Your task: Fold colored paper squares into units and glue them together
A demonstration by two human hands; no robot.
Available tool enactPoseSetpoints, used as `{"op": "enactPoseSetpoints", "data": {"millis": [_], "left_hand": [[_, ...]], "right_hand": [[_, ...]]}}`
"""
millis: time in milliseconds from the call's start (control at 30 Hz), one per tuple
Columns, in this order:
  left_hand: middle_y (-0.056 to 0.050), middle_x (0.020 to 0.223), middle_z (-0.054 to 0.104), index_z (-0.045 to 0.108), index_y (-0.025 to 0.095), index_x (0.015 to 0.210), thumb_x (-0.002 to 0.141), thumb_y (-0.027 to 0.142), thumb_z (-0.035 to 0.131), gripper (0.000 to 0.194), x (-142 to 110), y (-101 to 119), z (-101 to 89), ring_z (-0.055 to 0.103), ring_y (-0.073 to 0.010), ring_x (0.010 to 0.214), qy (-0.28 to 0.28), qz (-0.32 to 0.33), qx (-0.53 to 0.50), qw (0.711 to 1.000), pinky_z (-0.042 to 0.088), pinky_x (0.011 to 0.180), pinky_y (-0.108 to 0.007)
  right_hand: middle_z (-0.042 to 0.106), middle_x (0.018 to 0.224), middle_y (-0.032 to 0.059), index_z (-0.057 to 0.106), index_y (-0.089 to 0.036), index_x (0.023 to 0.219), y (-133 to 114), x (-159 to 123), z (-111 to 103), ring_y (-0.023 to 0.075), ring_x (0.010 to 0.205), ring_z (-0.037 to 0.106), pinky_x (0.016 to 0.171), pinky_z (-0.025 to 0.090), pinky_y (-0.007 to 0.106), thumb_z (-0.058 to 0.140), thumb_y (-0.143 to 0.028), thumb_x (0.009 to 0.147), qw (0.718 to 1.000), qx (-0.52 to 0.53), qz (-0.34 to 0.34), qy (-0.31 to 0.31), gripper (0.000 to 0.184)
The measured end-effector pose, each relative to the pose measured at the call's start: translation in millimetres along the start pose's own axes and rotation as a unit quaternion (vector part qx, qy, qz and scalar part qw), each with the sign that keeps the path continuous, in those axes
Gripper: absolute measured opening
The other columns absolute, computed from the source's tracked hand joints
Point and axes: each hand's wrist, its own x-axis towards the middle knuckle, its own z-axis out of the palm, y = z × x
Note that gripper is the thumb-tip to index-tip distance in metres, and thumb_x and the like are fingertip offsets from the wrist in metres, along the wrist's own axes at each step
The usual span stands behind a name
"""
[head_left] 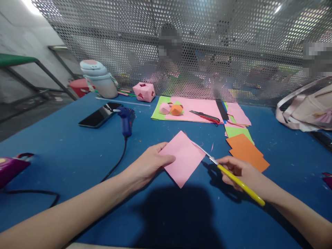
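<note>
Pinching paper (183,162) mid-frame with left hand (150,160), thumb on top, and gripping scissors (240,183) in curled right hand (242,171): hold sheet flat, keep blades parallel to upper-right edge, trim in smooth strokes.

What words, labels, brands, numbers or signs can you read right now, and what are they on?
None: no text is legible in this view.
Pink paper square: no lettering seen.
Yellow-handled scissors: no legible marking.
Blue glue gun: any marking is too small to read.
Purple tool at the left edge: pale patch, too blurred to tell whether it is lettering.
</note>
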Motion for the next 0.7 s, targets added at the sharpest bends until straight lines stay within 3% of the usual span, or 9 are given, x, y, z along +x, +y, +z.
{"op": "enactPoseSetpoints", "data": {"millis": [500,700], "left_hand": [[-0.006,0.09,0.066,0.06,0.012,0.098,0.069,0.012,0.063,0.029,-0.7,0.0,0.7,0.06,-0.016,0.076,0.0,-0.007,-0.006,1.0,0.044,0.069,-0.027],[-0.005,0.087,0.067,0.061,0.012,0.097,0.066,0.012,0.064,0.031,-0.8,2.4,2.5,0.06,-0.0153,0.072,0.006,-0.006,-0.006,1.0,0.044,0.067,-0.026]], "right_hand": [[0.048,0.067,-0.0058,0.058,-0.023,0.105,2.8,-2.7,-6.2,0.0024,0.045,0.037,0.039,0.03,0.018,0.074,-0.038,0.069,0.999,-0.036,0.035,0.021,0.042],[0.044,0.067,-0.0055,0.053,-0.021,0.109,10.8,0.5,-9.0,0.0027,0.044,0.034,0.039,0.032,0.019,0.068,-0.043,0.075,1.0,-0.008,-0.005,0.011,0.042]]}}
